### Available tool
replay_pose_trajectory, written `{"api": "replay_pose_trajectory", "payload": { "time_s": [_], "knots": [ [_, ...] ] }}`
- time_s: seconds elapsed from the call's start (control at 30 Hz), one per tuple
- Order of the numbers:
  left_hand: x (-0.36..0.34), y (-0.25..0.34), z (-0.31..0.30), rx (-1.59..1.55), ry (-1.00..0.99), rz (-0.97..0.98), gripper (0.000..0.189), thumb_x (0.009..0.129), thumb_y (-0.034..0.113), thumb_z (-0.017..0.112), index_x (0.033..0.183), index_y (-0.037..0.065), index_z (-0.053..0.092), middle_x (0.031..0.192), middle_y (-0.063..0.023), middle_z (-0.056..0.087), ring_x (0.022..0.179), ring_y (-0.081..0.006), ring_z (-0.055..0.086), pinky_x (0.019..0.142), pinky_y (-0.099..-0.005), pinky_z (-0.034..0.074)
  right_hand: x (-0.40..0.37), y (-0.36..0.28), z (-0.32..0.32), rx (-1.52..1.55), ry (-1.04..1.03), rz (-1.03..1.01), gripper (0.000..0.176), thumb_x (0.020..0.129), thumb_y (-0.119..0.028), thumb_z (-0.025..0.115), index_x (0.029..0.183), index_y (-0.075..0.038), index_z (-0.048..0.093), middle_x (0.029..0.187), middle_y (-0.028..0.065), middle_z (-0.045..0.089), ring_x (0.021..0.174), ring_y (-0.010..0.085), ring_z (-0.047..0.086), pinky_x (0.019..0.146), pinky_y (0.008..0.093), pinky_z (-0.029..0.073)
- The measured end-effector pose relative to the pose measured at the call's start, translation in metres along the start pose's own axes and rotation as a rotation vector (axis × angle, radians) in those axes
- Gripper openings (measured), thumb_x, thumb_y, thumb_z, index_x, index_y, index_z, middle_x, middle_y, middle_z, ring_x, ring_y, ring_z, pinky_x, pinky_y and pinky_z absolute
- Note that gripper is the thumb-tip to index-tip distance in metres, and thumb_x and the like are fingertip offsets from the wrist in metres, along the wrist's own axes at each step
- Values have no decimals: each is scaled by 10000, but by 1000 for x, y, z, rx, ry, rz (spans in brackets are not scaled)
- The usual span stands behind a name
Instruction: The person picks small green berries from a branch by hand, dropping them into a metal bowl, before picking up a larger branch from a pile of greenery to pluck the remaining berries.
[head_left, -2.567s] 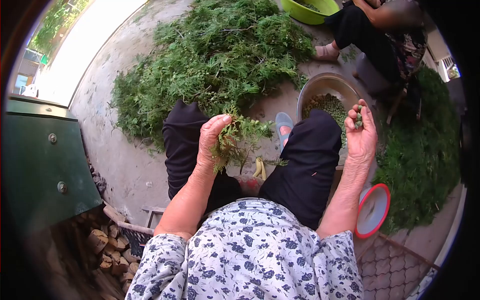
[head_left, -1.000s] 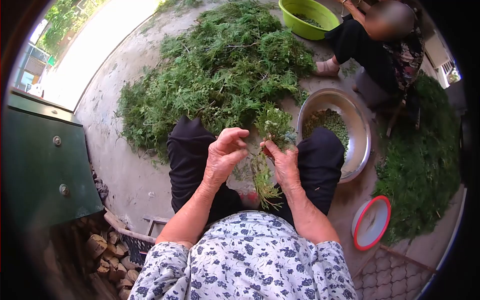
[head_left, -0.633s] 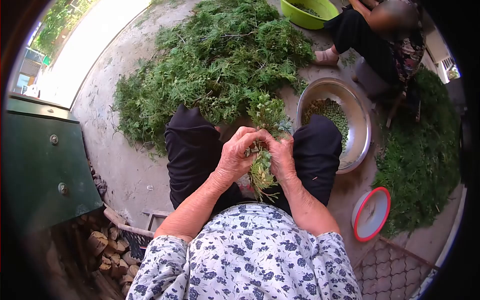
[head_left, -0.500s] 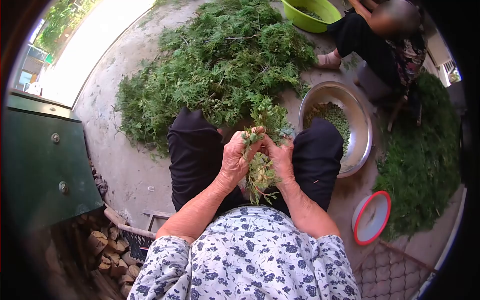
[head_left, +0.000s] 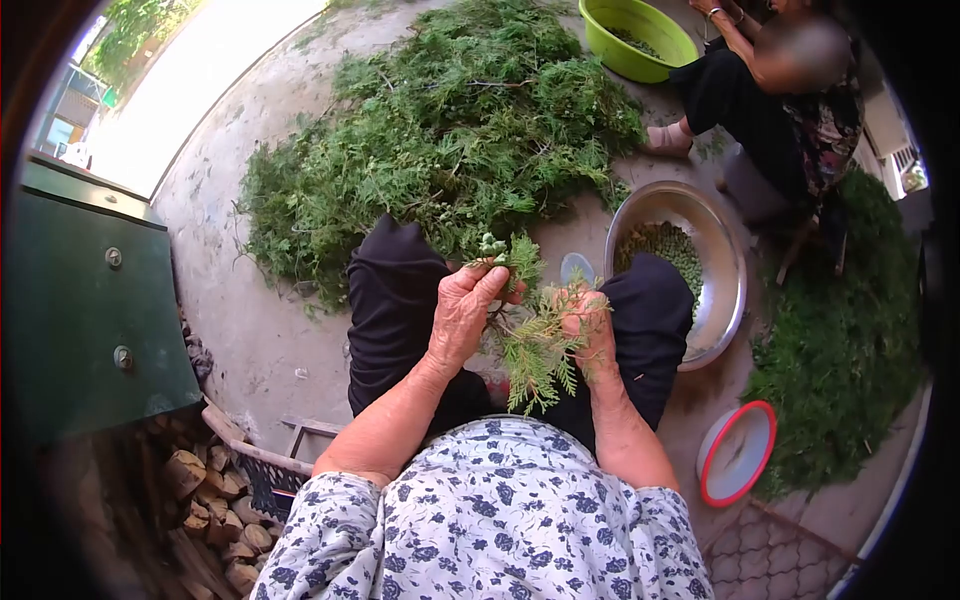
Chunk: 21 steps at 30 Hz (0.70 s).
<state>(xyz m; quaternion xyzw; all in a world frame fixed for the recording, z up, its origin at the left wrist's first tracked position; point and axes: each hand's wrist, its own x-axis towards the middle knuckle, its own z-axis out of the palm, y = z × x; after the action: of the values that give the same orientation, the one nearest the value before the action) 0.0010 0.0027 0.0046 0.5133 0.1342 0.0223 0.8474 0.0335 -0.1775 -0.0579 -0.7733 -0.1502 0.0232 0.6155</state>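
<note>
My left hand [head_left: 460, 315] is closed, thumb and fingers pinching a conifer sprig with a cluster of round green cones [head_left: 490, 247] above the fingertips. A leafy conifer branch [head_left: 538, 350] hangs between my hands, over my lap. My right hand [head_left: 592, 328] is curled shut on this branch, with leaf sprays partly covering its fingers. Just past my right knee stands a wide metal basin [head_left: 727, 300] holding many picked green cones [head_left: 680, 255]. A large heap of cut conifer branches [head_left: 450, 130] lies on the floor ahead of my knees.
Another person [head_left: 790, 110] sits at upper right beside a lime-green tub [head_left: 660, 68]. More greenery [head_left: 840, 370] lies along the right, near a red-rimmed white bowl [head_left: 735, 455]. Split firewood [head_left: 225, 510] and a dark crate [head_left: 265, 475] are at lower left, below a green metal panel [head_left: 90, 300].
My hands have moved apart, the right one shifting rightward and down. The cone cluster now shows above my left fingers, and the branch spreads out between the hands. The view has shifted slightly.
</note>
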Motion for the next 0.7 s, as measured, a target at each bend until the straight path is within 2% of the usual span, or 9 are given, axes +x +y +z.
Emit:
{"api": "replay_pose_trajectory", "payload": {
  "time_s": [0.07,0.13,0.17,0.2,0.27,0.3,0.4,0.53,0.7],
  "knots": [
    [-2,3,4,83,-1,55,213,911,170,528,982,-15,607,800,-63,640,720,-115,591,677,-250,497,26,-66,-18,119,123,398,125,849,-104,594,908,5,605,718,-4,569,605,87,554,542,227,447],
    [-2,2,2,193,-21,81,209,913,153,512,985,-21,603,804,-60,639,723,-111,588,678,-245,490,32,-101,-22,280,312,262,145,866,-90,577,985,-13,604,755,-6,576,632,74,559,548,220,453],
    [-2,1,1,305,-43,104,206,915,136,496,988,-28,598,808,-57,638,726,-107,586,679,-240,484,32,-126,-19,245,352,165,143,853,-90,599,976,-17,602,795,15,586,661,99,563,570,234,453],
    [-3,0,2,305,-46,101,206,915,136,496,988,-28,598,808,-57,638,726,-107,586,679,-240,484,31,-143,-17,244,355,167,143,853,-90,599,976,-17,602,795,15,586,661,99,563,570,234,453],
    [-3,0,2,485,-54,129,193,910,113,475,976,-30,588,772,-44,618,698,-100,566,645,-242,468,30,-164,-11,-241,342,-338,149,834,-73,616,976,-29,597,856,45,591,711,127,569,604,243,452],
    [-5,3,4,486,-54,131,193,910,113,475,976,-30,588,772,-44,618,698,-100,566,645,-242,468,27,-164,-8,-328,288,-393,166,812,-54,633,972,-35,591,909,71,582,760,154,574,645,251,457],
    [-8,11,9,637,-18,173,173,901,112,483,954,-18,584,723,-35,582,651,-100,535,592,-254,448,21,-131,18,115,85,62,184,796,16,611,975,-15,581,900,67,565,695,124,584,640,251,478],
    [-8,1,3,547,-18,143,153,887,120,502,917,-11,575,683,-28,550,590,-85,494,534,-247,415,22,-98,26,81,-8,109,203,789,64,572,983,6,584,913,59,545,714,119,600,634,226,505],
    [-9,2,4,520,-59,87,145,877,118,504,893,-8,574,660,-22,541,554,-70,479,508,-232,403,25,-84,23,70,-53,-43,201,790,83,551,952,-8,629,912,55,557,740,128,586,622,232,497]
  ]
}}
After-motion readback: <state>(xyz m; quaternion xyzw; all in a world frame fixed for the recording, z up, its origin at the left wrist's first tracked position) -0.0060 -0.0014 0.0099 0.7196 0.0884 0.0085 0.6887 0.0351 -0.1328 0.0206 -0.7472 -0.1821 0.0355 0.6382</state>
